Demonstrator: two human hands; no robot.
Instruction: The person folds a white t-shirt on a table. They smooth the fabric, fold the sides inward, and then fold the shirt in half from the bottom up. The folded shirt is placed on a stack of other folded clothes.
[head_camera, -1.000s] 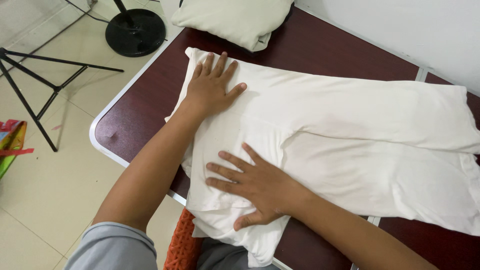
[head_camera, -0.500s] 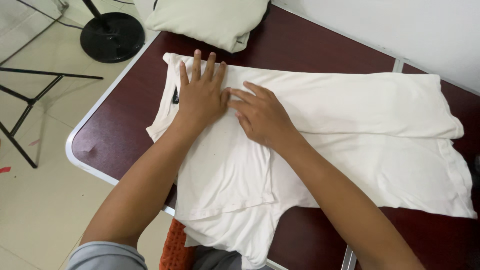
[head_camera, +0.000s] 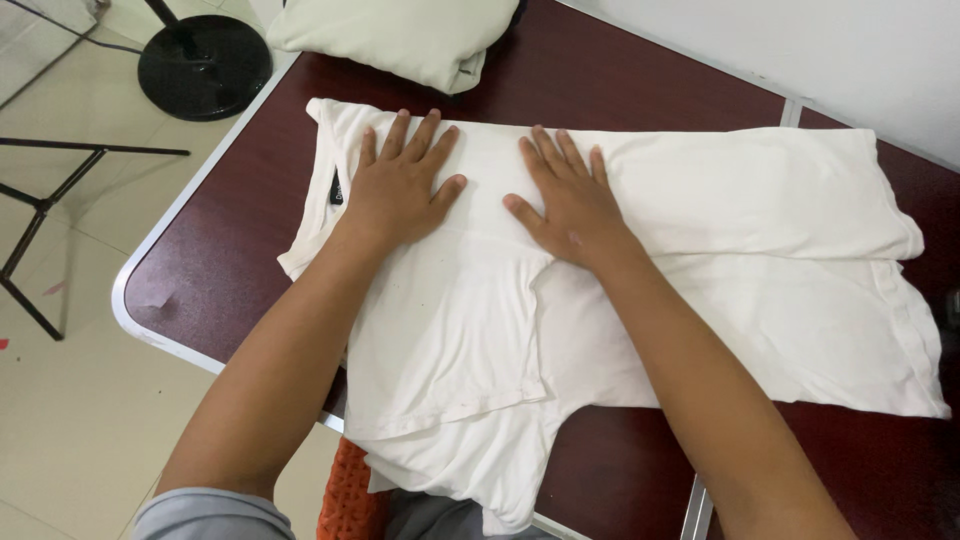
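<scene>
Fold 1 done: white T-shirt (head_camera: 700, 260) lies doubled along table (head_camera: 230, 250) far edge; left hand (head_camera: 397, 190) and right hand (head_camera: 567, 200), fingers spread, press it flat; crosswise folds remain.

White shirt on a dark red table

The shirt (head_camera: 700, 260) under the left hand (head_camera: 400, 190) and right hand (head_camera: 570, 205) is plain white, with a small black tag (head_camera: 337, 187) near its collar. The table (head_camera: 240, 250) is dark red-brown with a shiny silver edge. A folded cloth (head_camera: 400, 35) at the top is pale cream. The floor (head_camera: 70, 400) is light beige tile. A round stand base (head_camera: 205, 65) is black. The sleeve (head_camera: 215, 515) is grey, and an orange bumpy thing (head_camera: 350, 500) sits below the table.
</scene>
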